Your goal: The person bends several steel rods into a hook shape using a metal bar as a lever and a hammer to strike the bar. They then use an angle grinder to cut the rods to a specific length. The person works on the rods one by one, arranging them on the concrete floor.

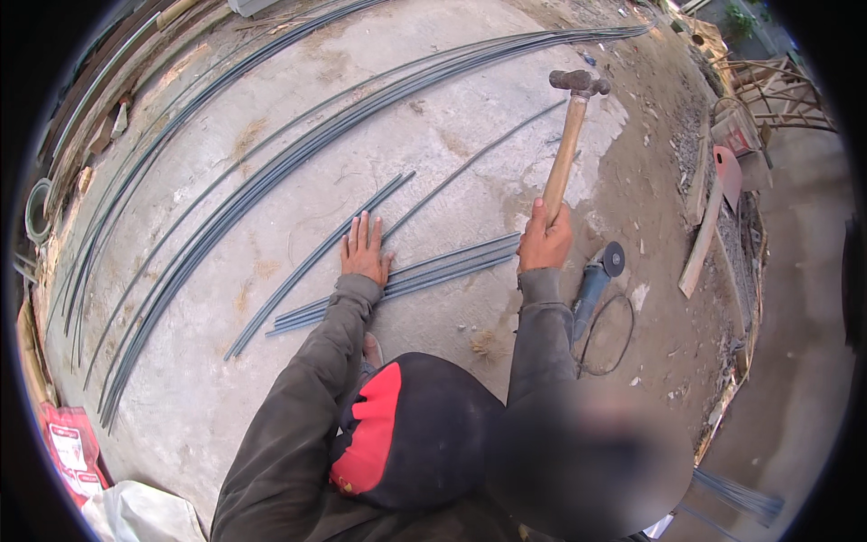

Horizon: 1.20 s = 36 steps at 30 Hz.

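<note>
My right hand (545,242) is wrapped round the lower part of the wooden handle of a hammer (566,149). Its dull metal head points up and away from me, above the concrete. My left hand (363,256) lies palm down with its fingers spread, over or against short grey metal rods (312,271). Whether it presses on them cannot be told. A second group of short rods (452,266) runs from beside my left wrist toward my right hand. One thin single rod (479,155) slants from near my left fingers toward the hammer head.
Long bundled rods (271,168) curve across the concrete floor (181,397). Right of my right forearm lies a blue angle grinder (591,291) with its cord (614,369) looped. A hand saw (713,212) lies farther right. A red and white bag (72,452) is at lower left.
</note>
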Tool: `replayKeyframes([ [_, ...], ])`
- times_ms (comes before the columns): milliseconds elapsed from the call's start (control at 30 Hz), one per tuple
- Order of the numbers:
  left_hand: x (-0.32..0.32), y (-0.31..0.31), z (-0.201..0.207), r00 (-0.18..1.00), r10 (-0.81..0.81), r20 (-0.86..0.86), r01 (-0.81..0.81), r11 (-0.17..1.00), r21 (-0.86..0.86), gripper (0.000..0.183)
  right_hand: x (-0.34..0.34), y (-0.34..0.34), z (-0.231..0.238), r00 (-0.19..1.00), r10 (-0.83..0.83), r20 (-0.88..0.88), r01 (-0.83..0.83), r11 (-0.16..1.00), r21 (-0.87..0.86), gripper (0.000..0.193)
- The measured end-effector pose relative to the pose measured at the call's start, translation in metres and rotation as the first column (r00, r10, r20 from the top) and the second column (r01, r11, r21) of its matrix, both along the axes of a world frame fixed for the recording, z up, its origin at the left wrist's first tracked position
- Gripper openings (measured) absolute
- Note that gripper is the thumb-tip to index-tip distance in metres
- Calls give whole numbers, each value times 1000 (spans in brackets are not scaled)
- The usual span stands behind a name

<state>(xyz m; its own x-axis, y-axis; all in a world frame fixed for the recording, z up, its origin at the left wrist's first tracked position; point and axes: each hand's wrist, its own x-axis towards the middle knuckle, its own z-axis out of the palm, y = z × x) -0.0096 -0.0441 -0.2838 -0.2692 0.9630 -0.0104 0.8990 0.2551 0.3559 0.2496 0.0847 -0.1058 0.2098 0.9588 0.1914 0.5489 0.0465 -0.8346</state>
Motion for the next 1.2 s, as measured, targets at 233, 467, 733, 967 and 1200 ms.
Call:
replayKeyframes([
  [233,5,-3,12,988,-126,-86,102,965,-241,118,-25,35,85,993,107,53,-118,953,279,37],
  [467,0,-1,21,990,-137,-40,123,964,-236,120,-40,83,31,987,115,115,-144,948,285,34],
  [733,-1,1,17,982,-186,-26,177,961,-211,123,7,80,-41,768,243,592,-108,961,-254,43],
  [967,0,-2,25,982,-188,-9,181,958,-220,123,-22,79,-1,979,122,161,-151,971,183,31],
  [1200,5,8,20,987,-162,-12,157,970,-188,101,47,66,-97,848,158,506,-23,965,-262,43],
])
